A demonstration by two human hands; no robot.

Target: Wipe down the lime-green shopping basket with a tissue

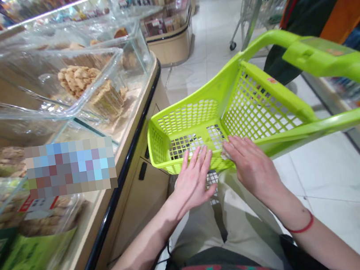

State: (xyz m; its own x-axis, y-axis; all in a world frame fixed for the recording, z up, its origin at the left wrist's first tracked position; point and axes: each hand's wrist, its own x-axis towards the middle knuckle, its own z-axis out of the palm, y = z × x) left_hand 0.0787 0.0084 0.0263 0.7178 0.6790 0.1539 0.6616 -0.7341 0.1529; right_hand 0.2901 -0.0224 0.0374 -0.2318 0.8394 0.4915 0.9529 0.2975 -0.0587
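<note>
Two bare hands are reaching over the near rim of one lime-green, lattice-sided plastic basket cart (187, 114), which is standing in front of the wearer's legs, just beside a pale wooden worktop with a black rail (131, 123). The left hand (194, 177) is spreading its fingers flat across the rim, though whether they are touching it is hard to tell. The right hand (254, 164) is bending its fingers over the same rim, one red cord bracelet (301, 224) circling its wrist; a small greyish scrap (225, 153) is showing by its fingertips, too indistinct to name, and whether they are pinching it cannot be told. On the worktop, a clear bin (110, 55) is holding lumpy tan baked pieces (78, 80), their number blurring behind the plastic. One pixelated patch is hiding part of the display. At the right, one person in orange and dark clothing (345, 4) is being cut off by the frame.
</note>
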